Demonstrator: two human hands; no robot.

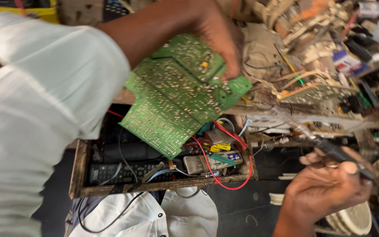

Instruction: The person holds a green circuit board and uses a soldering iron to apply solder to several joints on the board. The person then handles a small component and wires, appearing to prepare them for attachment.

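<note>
My left hand (pixel 218 33) grips the upper edge of a green circuit board (pixel 172 96), solder side up, held tilted over an open wooden drawer (pixel 79 169). My right hand (pixel 325 186), at the lower right, is closed around a dark-handled soldering iron (pixel 330 149). Its thin metal tip (pixel 286 118) points up and left toward the board's right edge and stays a short way off it. A white sleeve covers my left arm.
The drawer holds a black remote control (pixel 123 173), red and black wires (pixel 224 182) and small parts. The workbench behind is heaped with old boards, cables and components (pixel 321 57). A pale round object (pixel 352 219) lies under my right hand.
</note>
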